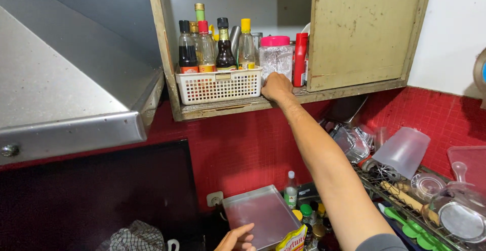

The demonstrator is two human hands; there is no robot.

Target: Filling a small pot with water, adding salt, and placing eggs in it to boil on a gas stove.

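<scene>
My right hand (276, 86) reaches up into an open wall cabinet (362, 33) and closes its fingers on a clear plastic jar with a pink lid (275, 52) on the shelf. Just left of the jar stands a white plastic basket (218, 85) full of sauce bottles (212, 46). A red bottle (300, 58) stands right of the jar. My left hand (236, 239) is low at the bottom edge, fingers spread, touching the near edge of a flat metal tray (260, 214). A yellow package (293, 241) sits beside that hand.
A steel range hood (66, 94) juts out at left, close to the cabinet side. A dish rack (420, 200) at right holds a plastic jug, glass bowls, a rolling pin and green utensils. Small bottles and spice jars (309, 213) stand against the red tiled wall.
</scene>
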